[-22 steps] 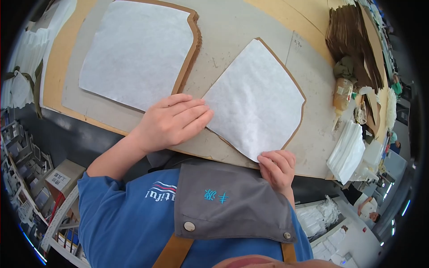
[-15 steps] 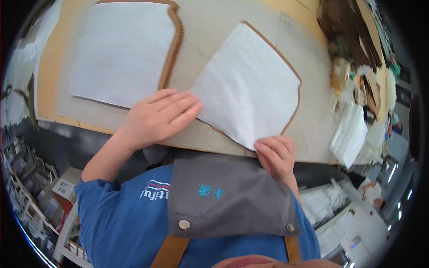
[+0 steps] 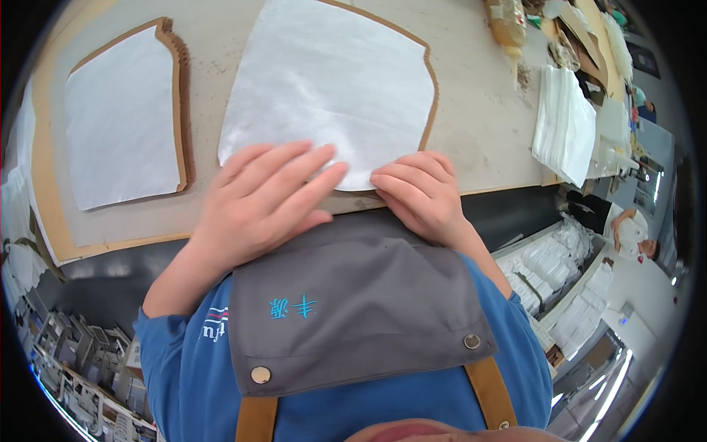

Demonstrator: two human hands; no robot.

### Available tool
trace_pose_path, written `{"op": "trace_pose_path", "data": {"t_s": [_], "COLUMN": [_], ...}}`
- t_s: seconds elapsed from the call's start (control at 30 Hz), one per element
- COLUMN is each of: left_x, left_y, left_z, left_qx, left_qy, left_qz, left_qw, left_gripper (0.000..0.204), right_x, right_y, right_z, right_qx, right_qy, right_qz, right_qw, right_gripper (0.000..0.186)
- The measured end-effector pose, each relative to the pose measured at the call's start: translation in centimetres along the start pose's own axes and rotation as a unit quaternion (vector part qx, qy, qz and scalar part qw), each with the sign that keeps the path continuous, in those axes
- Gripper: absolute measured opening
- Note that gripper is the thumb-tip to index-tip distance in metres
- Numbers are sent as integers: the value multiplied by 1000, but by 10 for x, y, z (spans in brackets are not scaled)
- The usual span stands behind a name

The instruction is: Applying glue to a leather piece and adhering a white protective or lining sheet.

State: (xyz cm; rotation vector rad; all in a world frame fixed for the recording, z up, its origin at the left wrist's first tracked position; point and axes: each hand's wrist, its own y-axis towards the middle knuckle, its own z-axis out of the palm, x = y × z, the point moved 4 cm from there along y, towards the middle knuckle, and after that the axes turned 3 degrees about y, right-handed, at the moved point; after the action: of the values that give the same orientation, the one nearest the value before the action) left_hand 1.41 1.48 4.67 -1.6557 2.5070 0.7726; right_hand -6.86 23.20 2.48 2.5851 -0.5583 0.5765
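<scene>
A flat white panel with a thin brown edge [image 3: 331, 88] lies on the worktable in front of me. My left hand [image 3: 269, 195] rests over its near left edge, fingers stretched out and slightly apart, holding nothing. At the near right corner of that panel is my right hand [image 3: 423, 193], its fingers pressed together on the edge, the thumb mostly hidden beneath. Farther left lies a stack of similar white panels with brown edges [image 3: 125, 125], which neither hand touches.
The worktable [image 3: 479, 125] ends just before my grey apron [image 3: 353, 295]. On the right lie a pile of folded white sheets [image 3: 563, 129] and a bottle of yellowish liquid [image 3: 508, 29]. Beyond, a person in white [image 3: 630, 228] is beside bins of white material.
The view has shifted, and the panel now sits squarer to me. My left hand has come nearer my right along the panel's near edge, away from the stack.
</scene>
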Motion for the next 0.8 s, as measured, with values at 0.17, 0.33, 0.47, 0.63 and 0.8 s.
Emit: {"op": "trace_pose_path", "data": {"t_s": [0.17,0.33,0.47,0.63,0.8], "left_x": [-19,-32,-40,-31,-13], "left_y": [42,50,53,55,44], "left_z": [42,52,62,64,66], "left_qx": [42,62,49,10,-87], "left_qy": [-92,-27,-50,-222,-399], "left_qz": [5,53,74,-78,-238], "left_qw": [995,996,995,972,881], "left_gripper": [42,35,25,15,13], "right_x": [-6,-22,-33,-31,-32], "right_y": [-16,-49,-57,-57,-58], "right_z": [-8,-18,-22,-19,-17], "right_qx": [-57,-156,-136,-96,-89], "right_qy": [67,71,-1,-51,-74], "right_qz": [48,150,175,148,148], "right_qw": [995,974,975,983,982], "right_gripper": [32,28,30,36,32]}}
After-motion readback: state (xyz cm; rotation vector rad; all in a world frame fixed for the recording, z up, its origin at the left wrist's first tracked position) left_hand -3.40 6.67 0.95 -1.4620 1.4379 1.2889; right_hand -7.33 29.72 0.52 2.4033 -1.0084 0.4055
